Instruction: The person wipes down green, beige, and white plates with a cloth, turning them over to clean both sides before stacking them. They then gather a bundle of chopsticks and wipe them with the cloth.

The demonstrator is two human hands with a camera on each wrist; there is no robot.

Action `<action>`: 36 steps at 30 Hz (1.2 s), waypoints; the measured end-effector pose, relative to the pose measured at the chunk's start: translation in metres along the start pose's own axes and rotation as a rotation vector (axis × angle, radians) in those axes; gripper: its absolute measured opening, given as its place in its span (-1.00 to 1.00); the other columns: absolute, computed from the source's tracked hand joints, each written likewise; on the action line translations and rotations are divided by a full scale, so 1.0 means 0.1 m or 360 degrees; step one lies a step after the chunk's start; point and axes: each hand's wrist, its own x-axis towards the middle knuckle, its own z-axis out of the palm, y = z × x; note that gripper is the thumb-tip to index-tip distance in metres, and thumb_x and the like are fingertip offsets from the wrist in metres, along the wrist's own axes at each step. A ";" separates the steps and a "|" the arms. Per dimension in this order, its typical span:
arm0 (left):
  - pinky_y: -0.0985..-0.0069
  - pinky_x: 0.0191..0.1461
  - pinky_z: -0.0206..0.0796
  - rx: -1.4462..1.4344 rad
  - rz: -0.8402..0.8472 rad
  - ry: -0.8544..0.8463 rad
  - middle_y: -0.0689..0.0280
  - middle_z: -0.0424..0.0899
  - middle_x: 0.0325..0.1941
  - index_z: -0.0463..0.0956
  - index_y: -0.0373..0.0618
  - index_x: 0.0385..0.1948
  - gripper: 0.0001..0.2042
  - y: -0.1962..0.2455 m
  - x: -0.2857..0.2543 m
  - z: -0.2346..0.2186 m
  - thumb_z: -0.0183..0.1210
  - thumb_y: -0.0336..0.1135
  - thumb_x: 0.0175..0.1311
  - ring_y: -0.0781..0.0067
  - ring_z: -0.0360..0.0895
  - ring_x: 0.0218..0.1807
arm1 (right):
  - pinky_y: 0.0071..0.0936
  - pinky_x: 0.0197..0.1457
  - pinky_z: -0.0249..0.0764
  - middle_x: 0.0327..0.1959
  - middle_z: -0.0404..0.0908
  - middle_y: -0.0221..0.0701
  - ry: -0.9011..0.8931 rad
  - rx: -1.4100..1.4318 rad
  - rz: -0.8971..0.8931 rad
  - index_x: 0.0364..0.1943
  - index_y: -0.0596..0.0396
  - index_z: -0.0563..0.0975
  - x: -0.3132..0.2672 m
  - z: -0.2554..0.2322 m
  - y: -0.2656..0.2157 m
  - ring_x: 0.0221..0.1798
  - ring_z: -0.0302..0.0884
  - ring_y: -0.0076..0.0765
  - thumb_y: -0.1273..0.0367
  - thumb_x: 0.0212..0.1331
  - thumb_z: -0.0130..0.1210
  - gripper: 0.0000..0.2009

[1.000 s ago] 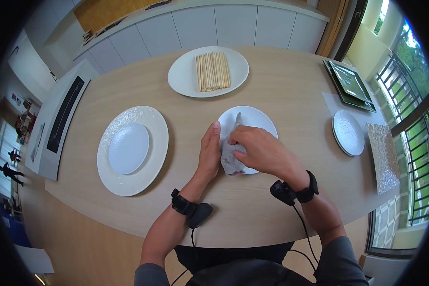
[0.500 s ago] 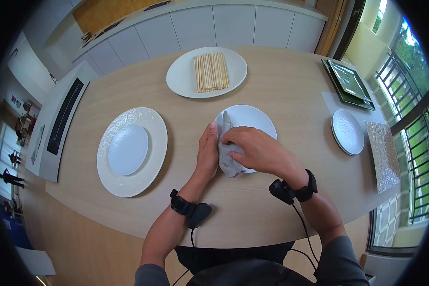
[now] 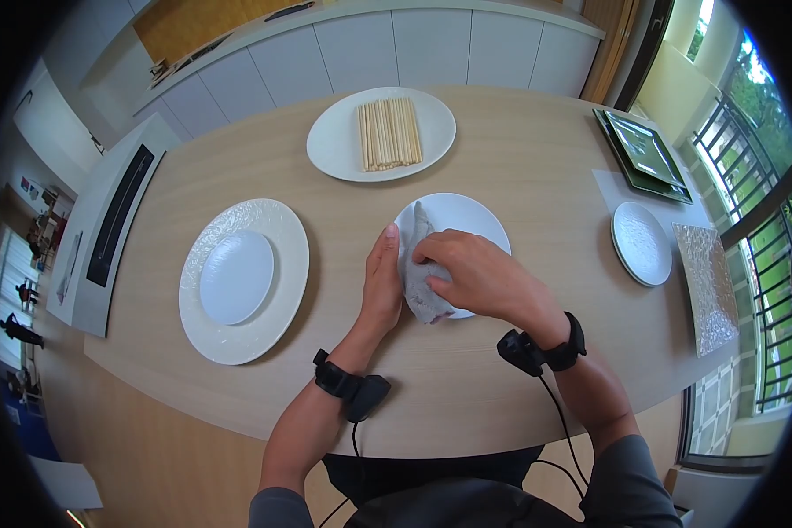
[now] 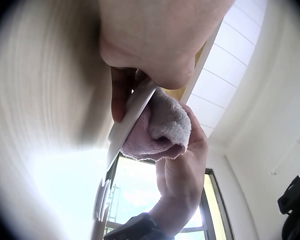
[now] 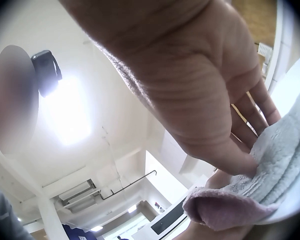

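Observation:
A round white plate is tilted a little over the table in front of me. My left hand grips its left rim, thumb on the upper face and fingers behind, as the left wrist view shows. A folded cloth, grey with a pinkish underside, lies along the plate's left part. My right hand pinches the cloth between thumb and curled fingers and presses it against the plate. In the right wrist view the thumb digs into the fluffy cloth.
Left stands a large embossed plate with a smaller white plate on it. An oval plate at the back bears light wooden sticks. On the right are green square plates, small round plates and a shiny rectangular plate.
The cloth and right fingers have shifted slightly left on the plate, and the cloth's top end now lies nearer the left rim. The left hand keeps its grip.

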 end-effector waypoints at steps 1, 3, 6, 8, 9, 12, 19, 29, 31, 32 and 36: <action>0.52 0.25 0.27 -0.0029 -0.0007 0.0000 0.27 0.55 0.10 0.41 -0.25 0.18 -0.48 0.01 0.00 0.01 -0.21 0.08 0.61 0.54 0.43 0.11 | -0.15 0.12 0.49 -0.13 0.65 -0.13 0.0002 0.0000 0.0000 -0.18 0.27 0.58 0.00 0.01 0.01 0.01 0.58 0.06 0.47 0.09 0.15 -0.79; 0.52 0.23 0.29 -0.0058 -0.0013 -0.0001 0.27 0.55 0.10 0.41 -0.24 0.18 -0.48 0.02 -0.01 0.02 -0.21 0.08 0.61 0.54 0.44 0.10 | -0.16 0.10 0.50 -0.14 0.66 -0.14 0.0075 -0.0019 0.0056 -0.18 0.26 0.59 0.01 0.03 0.02 0.00 0.59 0.05 0.46 0.10 0.17 -0.79; 0.53 0.21 0.30 0.0025 0.0031 0.0000 0.27 0.55 0.09 0.42 -0.24 0.17 -0.49 0.03 -0.02 0.01 -0.21 0.07 0.61 0.54 0.44 0.10 | -0.15 0.06 0.51 -0.17 0.66 -0.15 0.0026 -0.0194 0.0192 -0.20 0.24 0.58 0.00 -0.01 0.00 -0.02 0.60 0.05 0.44 0.11 0.19 -0.80; 0.53 0.20 0.31 0.0083 0.0029 -0.0010 0.27 0.56 0.06 0.43 -0.24 0.15 -0.49 0.06 -0.04 0.03 -0.21 0.07 0.61 0.55 0.45 0.08 | -0.15 0.04 0.51 -0.18 0.66 -0.15 -0.0040 -0.0240 0.0258 -0.22 0.24 0.58 0.00 -0.05 -0.06 -0.04 0.60 0.05 0.44 0.11 0.20 -0.81; 0.53 0.20 0.31 0.0082 0.0029 -0.0009 0.27 0.56 0.06 0.43 -0.24 0.15 -0.49 0.05 -0.04 0.03 -0.21 0.07 0.61 0.55 0.45 0.08 | -0.15 0.01 0.51 -0.20 0.66 -0.16 -0.0104 -0.0285 0.0327 -0.23 0.23 0.58 0.00 -0.07 -0.08 -0.06 0.61 0.05 0.43 0.10 0.21 -0.82; 0.54 0.18 0.32 0.0044 0.0007 0.0002 0.29 0.57 0.03 0.43 -0.23 0.14 -0.50 0.01 -0.02 0.01 -0.20 0.07 0.61 0.55 0.46 0.06 | -0.15 -0.01 0.50 -0.21 0.66 -0.16 -0.0111 -0.0199 0.0242 -0.26 0.24 0.57 -0.01 -0.05 -0.06 -0.08 0.60 0.05 0.43 0.09 0.21 -0.83; 0.52 0.17 0.34 -0.0086 -0.0052 -0.0021 0.27 0.58 0.04 0.43 -0.24 0.15 -0.51 -0.03 0.02 -0.02 -0.19 0.05 0.62 0.53 0.48 0.05 | -0.08 -0.03 0.52 -0.19 0.66 -0.10 -0.0110 0.0052 0.0012 -0.26 0.24 0.56 0.00 0.02 -0.01 -0.12 0.61 0.12 0.48 0.04 0.16 -0.83; 0.54 0.18 0.31 -0.0103 0.0000 -0.0053 0.31 0.57 0.00 0.44 -0.22 0.13 -0.53 -0.06 0.03 -0.03 -0.19 0.04 0.62 0.57 0.44 0.04 | -0.17 0.14 0.49 -0.11 0.67 -0.10 0.0035 0.0044 0.0085 -0.12 0.26 0.60 0.02 0.03 -0.04 0.02 0.58 0.08 0.45 0.12 0.19 -0.75; 0.55 0.17 0.30 -0.0088 0.0006 -0.0043 0.32 0.57 -0.01 0.45 -0.22 0.11 -0.53 -0.06 0.03 -0.03 -0.19 0.04 0.62 0.59 0.43 0.02 | -0.16 0.14 0.49 -0.11 0.67 -0.10 0.0043 0.0046 0.0096 -0.12 0.26 0.60 0.02 0.03 -0.04 0.02 0.58 0.08 0.45 0.12 0.19 -0.75; 0.56 0.17 0.28 -0.0073 0.0013 -0.0035 0.34 0.56 -0.03 0.46 -0.21 0.09 -0.54 -0.06 0.03 -0.02 -0.18 0.04 0.62 0.60 0.42 0.01 | -0.16 0.14 0.49 -0.11 0.67 -0.10 0.0034 0.0042 0.0102 -0.12 0.26 0.60 0.02 0.03 -0.04 0.02 0.58 0.08 0.45 0.12 0.19 -0.75; 0.57 0.14 0.28 -0.0025 0.0036 -0.0056 0.36 0.56 -0.05 0.47 -0.18 0.05 -0.56 -0.07 0.03 -0.03 -0.18 0.03 0.62 0.62 0.41 -0.02 | -0.16 0.13 0.49 -0.12 0.67 -0.10 0.0007 0.0028 0.0136 -0.12 0.26 0.60 0.01 0.02 -0.04 0.01 0.59 0.07 0.44 0.13 0.18 -0.76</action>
